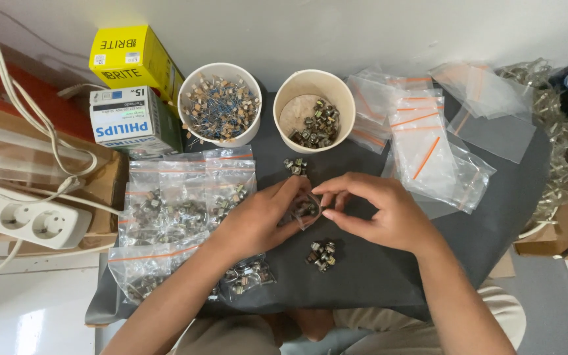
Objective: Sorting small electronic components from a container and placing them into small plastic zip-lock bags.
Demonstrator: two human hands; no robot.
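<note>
My left hand (pixel 258 220) holds a small clear zip bag (pixel 304 210) with several small metal parts in it. My right hand (pixel 379 210) meets it at the bag's mouth, thumb and forefinger pinched on the bag's edge. Both hands hover over a dark grey mat (pixel 389 269). A small heap of the same metal parts (pixel 322 254) lies just below the hands. Another small heap (pixel 296 165) lies just above them.
Filled zip bags (pixel 179 204) are stacked at the left, empty ones (pixel 428 131) at the right. Two paper cups stand behind: one with blue-legged components (pixel 219 104), one with metal parts (pixel 314 110). Yellow box (pixel 133 59), white-and-green box (pixel 129 121) and power strip (pixel 24 220) sit far left.
</note>
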